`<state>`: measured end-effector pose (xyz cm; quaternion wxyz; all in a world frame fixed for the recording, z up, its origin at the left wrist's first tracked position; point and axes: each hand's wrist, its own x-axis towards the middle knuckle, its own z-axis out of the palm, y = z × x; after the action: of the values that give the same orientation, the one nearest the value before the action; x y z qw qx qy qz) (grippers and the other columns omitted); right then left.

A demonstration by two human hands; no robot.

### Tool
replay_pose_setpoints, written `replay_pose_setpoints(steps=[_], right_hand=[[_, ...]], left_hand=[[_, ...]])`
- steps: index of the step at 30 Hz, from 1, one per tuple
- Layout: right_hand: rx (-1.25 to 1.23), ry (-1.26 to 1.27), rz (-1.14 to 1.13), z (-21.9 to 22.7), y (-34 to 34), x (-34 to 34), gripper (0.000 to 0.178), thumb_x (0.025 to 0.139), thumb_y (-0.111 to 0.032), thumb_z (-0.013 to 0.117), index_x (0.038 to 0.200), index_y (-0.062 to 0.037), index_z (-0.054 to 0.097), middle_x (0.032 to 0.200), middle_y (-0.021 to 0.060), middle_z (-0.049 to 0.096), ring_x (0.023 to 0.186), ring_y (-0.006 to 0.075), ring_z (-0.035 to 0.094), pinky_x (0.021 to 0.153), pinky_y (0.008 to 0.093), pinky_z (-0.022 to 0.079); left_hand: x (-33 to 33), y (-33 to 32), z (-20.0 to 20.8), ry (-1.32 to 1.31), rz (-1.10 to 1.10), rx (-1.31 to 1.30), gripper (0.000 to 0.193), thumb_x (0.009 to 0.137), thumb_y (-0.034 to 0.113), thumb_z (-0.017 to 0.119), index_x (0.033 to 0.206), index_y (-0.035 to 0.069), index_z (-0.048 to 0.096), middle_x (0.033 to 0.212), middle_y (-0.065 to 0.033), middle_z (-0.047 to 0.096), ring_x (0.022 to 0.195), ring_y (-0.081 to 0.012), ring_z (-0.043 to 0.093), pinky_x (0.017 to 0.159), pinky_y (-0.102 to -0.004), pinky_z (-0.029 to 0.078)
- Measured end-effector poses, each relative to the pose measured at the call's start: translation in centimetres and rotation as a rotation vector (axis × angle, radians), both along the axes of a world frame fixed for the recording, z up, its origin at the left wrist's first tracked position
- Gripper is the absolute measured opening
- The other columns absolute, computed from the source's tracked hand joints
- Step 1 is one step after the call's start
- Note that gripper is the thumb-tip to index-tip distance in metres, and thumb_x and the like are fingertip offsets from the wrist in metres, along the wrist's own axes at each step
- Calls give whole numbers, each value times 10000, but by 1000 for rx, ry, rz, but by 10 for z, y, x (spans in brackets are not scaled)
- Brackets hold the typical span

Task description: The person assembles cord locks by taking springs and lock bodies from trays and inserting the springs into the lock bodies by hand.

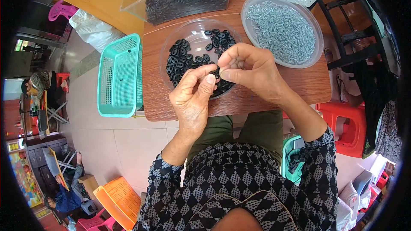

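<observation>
- Brings left hand [190, 105] and right hand [257, 70] close together above clear round bowl [197, 38].
- Clamps left grip, thumb and forefinger, on small black piece [216, 73], mostly hidden by fingertips.
- Curls right thumb and forefinger at same piece; can't make out right grip's hold on it.
- In bowl: loose black two-holed pieces [180, 63].
- On brown worktop [152, 96], beyond bowl: clear bin [136, 7] of black pieces; to right, tub [320, 38] of silver bits [280, 32].
- Left of worktop: turquoise basket [120, 70].
</observation>
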<state>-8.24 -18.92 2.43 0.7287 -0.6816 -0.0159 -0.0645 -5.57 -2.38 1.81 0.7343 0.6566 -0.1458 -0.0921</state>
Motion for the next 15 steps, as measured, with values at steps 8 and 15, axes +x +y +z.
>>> replay_pose_setpoints(steps=[8,15], right_hand=[[-31,-8,-4,-1,0,-2,95,800,-23,658,883,-7,614,757,-38,569,698,24,505,615,191,440],[-66,-35,1,-2,1,-2,87,798,-11,653,874,-16,610,751,-44,559,688,22,496,604,188,435]], left_hand=[[0,0,-2,-164,12,123,180,879,41,625,1038,-39,652,874,-47,628,737,-80,577,646,-195,481],[0,3,-3,-254,18,203,177,875,28,625,1037,-36,656,856,-34,604,733,-72,571,644,-189,475]])
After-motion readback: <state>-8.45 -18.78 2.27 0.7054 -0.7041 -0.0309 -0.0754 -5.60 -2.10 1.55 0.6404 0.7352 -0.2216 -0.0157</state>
